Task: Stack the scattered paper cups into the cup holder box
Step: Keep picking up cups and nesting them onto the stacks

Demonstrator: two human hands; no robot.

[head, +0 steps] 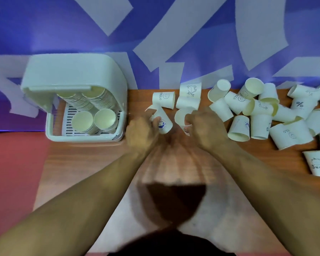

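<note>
the left hand grasps a paper cup with a blue whale-like print, fingers curled around its side; the small writing around that print is too blurred to read. the right hand is clenched around a plain white cup whose open mouth faces left, toward the other cup. the two cups are near each other, apart, just above the wooden table.

behind the hands lie three more cups: one printed "hello" with a smiley, one with a bear drawing and "hi", and a plain one touching it.

to the right a loose pile of cups sprawls along the table's far edge, roughly twenty, overlapping too much for an exact count. readable marks there: "hello" with a smiley, a "%" sign, and "bear" on the nearest cup.

the cup holder box, pale, lid raised, sits at the left end of the table. inside it two leaning stacks of cups rest side by side on a slotted tray, mouths facing the camera.
</note>
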